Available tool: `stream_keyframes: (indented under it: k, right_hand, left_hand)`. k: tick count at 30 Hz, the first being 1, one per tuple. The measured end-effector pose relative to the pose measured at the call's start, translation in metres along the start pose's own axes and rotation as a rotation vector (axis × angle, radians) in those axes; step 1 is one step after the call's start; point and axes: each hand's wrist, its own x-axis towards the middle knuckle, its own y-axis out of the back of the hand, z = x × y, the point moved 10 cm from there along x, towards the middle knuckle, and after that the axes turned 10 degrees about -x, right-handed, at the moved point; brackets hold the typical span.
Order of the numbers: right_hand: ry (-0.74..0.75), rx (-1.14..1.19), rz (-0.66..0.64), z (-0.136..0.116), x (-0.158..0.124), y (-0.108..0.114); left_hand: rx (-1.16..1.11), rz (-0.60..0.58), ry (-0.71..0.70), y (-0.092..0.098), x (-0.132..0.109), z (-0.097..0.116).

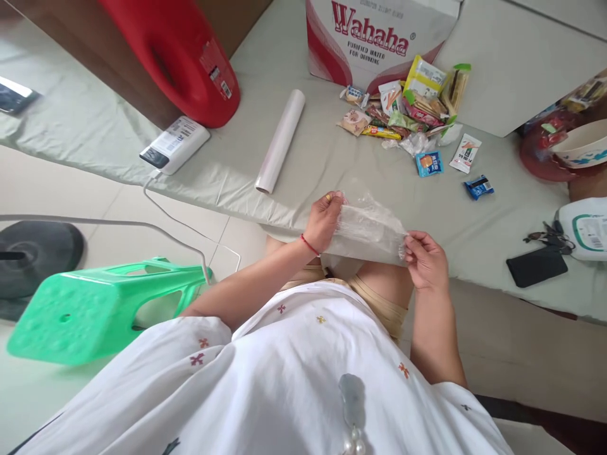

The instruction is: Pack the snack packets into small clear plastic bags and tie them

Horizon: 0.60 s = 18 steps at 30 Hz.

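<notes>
Both my hands hold a clear plastic bag [367,229] just above the near edge of the bed. My left hand [324,220], with a ring and a red wrist string, pinches the bag's left end. My right hand [425,259] pinches its right end with closed fingers. The bag is stretched between them and looks empty. A roll of clear plastic bags [281,140] lies on the sheet beyond my left hand.
A pile of snack packets [408,107] lies in front of a Wahaha carton [379,38]. A red jug [184,57], a power bank [174,144], a black wallet [535,265], keys [543,235] and a bowl [581,145] sit on the bed. A green stool [99,306] lies tipped on the floor.
</notes>
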Motion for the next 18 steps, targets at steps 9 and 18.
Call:
stream_keyframes:
  k: [9,18]
  right_hand:
    - [0.016,-0.153,0.19,0.014,-0.016,0.043]
    - [0.857,-0.933,-0.119,-0.085,-0.008,-0.069]
  left_hand:
    - [0.096,0.031,0.06,-0.008,0.019,-0.013]
    - [0.104,-0.122,0.06,-0.026,0.015,-0.012]
